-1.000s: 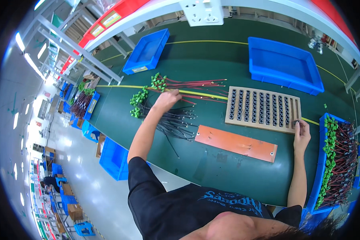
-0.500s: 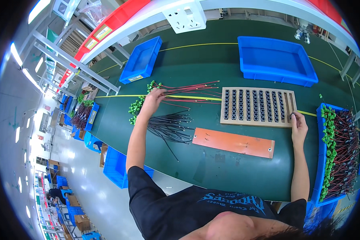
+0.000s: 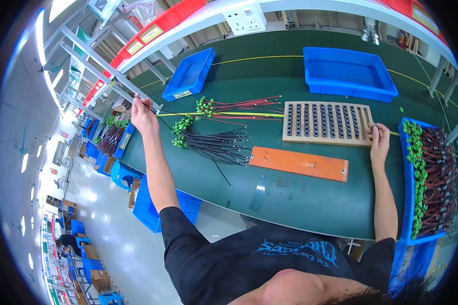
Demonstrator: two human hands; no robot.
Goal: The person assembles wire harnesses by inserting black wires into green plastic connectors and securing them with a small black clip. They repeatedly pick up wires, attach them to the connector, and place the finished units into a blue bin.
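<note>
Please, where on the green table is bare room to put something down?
Bare green table shows between the small blue tray and the large blue tray, and between the orange strip and the right forearm. It is crowded around the red wires, black wires and slotted holder; the right hand is at the holder's right end.

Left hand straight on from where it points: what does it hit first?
Probably the grey metal rail just beyond the fingertips of the left hand. Depth is unclear from this one view, so it might pass above or in front of the rail.
</note>
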